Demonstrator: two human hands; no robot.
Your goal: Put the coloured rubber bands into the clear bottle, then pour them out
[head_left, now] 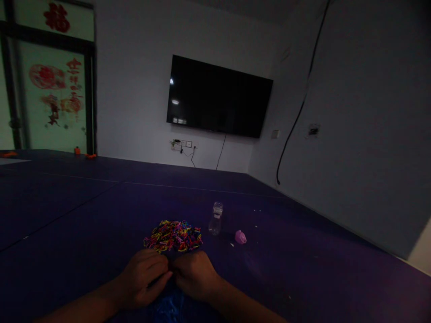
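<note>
A pile of small multicoloured loops [175, 236] lies on the dark blue-purple surface, just beyond my hands. My left hand [144, 276] is closed, its fingertips meeting those of my right hand [195, 273], which is closed too. Whatever the fingers pinch is too dark and small to name. Beneath and between the hands lies something blue and shiny [168, 307], partly hidden by them. To the right of the pile stands a clear, open bottle [216, 219]. A pink cap-like piece [240, 237] rests right of the bottle.
Small white scraps [232, 245] are scattered near the pink piece. Orange objects [77, 150] sit at the far left by a glass door. A black television [219, 96] hangs on the far wall, and a dark cable [296, 119] runs down the right wall.
</note>
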